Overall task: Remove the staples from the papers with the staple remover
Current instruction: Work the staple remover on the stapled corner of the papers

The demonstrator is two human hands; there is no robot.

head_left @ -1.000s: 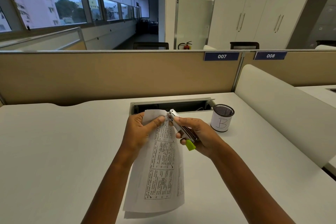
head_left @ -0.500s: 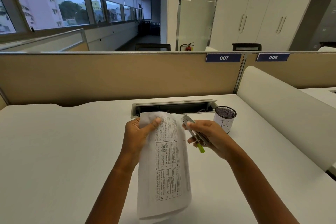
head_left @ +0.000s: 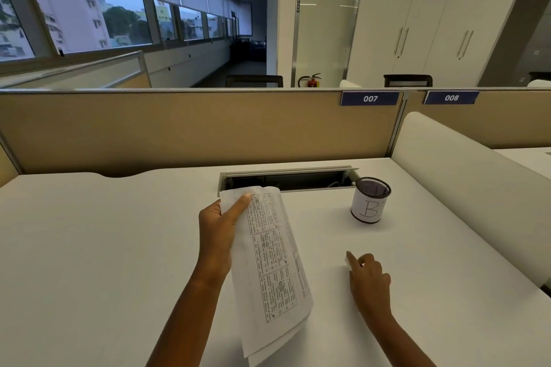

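My left hand (head_left: 219, 229) grips the papers (head_left: 269, 262) at the top corner, thumb over the front, sheets hanging down above the white desk (head_left: 104, 247). My right hand (head_left: 368, 275) is low on the desk, fingers curled over something small and pale; can't tell if that's the staple remover. Mesh cup (head_left: 370, 204) marked "B" stands beyond my right hand; contents not visible. Cable tray (head_left: 287, 179) open behind papers.

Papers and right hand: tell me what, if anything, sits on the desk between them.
Nothing visible does. The papers hang from the left hand, and the white desk between them and the right hand is bare. The mesh cup marked B stands farther back, off that line. A small pale object shows at the right fingertips.
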